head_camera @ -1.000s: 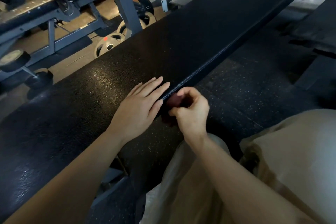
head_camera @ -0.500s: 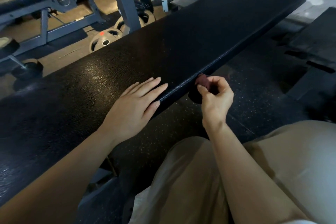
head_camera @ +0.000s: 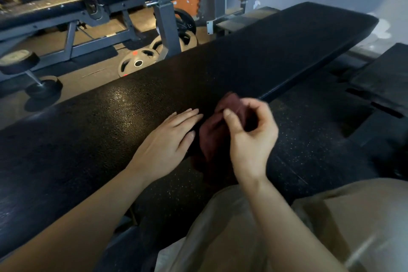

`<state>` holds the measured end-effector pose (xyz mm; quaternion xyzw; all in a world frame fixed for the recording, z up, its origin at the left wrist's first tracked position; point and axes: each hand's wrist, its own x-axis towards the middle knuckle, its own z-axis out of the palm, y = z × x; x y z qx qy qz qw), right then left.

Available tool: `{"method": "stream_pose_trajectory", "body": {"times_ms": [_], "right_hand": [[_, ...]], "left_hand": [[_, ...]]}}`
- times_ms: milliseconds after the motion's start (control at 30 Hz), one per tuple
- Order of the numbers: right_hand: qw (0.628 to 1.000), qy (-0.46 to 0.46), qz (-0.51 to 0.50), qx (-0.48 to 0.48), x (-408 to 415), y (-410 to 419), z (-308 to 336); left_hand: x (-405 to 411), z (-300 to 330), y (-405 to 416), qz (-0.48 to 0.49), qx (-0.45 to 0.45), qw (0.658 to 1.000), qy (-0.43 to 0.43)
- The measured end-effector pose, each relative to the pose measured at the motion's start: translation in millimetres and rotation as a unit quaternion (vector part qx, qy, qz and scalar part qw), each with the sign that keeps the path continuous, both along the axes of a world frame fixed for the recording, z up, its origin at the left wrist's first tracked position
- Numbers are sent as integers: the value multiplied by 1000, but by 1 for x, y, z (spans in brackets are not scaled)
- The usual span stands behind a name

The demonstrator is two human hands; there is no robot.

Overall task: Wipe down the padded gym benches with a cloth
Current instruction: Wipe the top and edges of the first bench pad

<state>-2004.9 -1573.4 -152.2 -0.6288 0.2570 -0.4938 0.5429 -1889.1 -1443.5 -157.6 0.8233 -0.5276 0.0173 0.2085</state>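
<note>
A long black padded bench [head_camera: 242, 66] runs from the lower left to the upper right. My left hand [head_camera: 170, 141] lies flat on its near edge with the fingers straight. Just to the right of it, my right hand [head_camera: 249, 137] pinches a dark red cloth [head_camera: 218, 130] between thumb and fingers. The cloth hangs down over the bench's near edge, its lower part in shadow.
Behind the bench stand a grey steel rack [head_camera: 163, 13], several weight plates [head_camera: 136, 63] on the floor and a dumbbell [head_camera: 28, 73] at the left. Dark speckled rubber flooring [head_camera: 309, 150] and black mats lie to the right. My beige trousers [head_camera: 331, 227] fill the lower right.
My right hand has lifted the cloth from the bench's side edge up to its top edge, closer to my left hand, and more cloth now shows. The left hand has stayed flat.
</note>
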Motion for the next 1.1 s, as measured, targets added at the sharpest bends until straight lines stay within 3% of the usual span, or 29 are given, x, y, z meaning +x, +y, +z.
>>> {"method": "stream_pose_trajectory", "body": {"times_ms": [33, 100, 167, 267, 400, 533, 667, 767, 867, 933, 1000, 1100], "right_hand": [[1000, -4, 0, -22, 2, -9, 7], [988, 106, 68, -91, 10, -25, 8], [942, 269, 115, -166, 22, -30, -4], [903, 344, 99, -236, 33, -23, -13], [884, 325, 126, -313, 26, 2, -10], [894, 230, 182, -339, 15, 40, -20], [906, 170, 158, -353, 3, 57, -27], [943, 131, 72, -296, -7, 64, -33], [984, 131, -49, -108, -4, 55, -33], [991, 128, -45, 11, 1, 53, -30], [991, 132, 3, 23, 3, 67, -28], [986, 150, 66, -31, 1, 95, -33]], "left_hand": [[0, -1, 1, 16, -14, 1000, 7], [-2, -1, 1, 42, -31, 999, -1], [-6, 0, 1, 52, -39, 998, -9], [-7, 4, 5, 74, -65, 995, 8], [-9, 14, 24, 89, -77, 992, 34], [-11, 17, 58, 91, -68, 993, 4], [-10, 15, 84, 130, -64, 989, -10], [-12, 9, 99, 115, -51, 992, -17], [-13, 2, 113, 78, -15, 997, -23], [-11, -1, 116, 70, 1, 997, -25], [-11, -3, 115, 73, -5, 997, -18], [-10, -3, 113, 80, -17, 997, -6]]}}
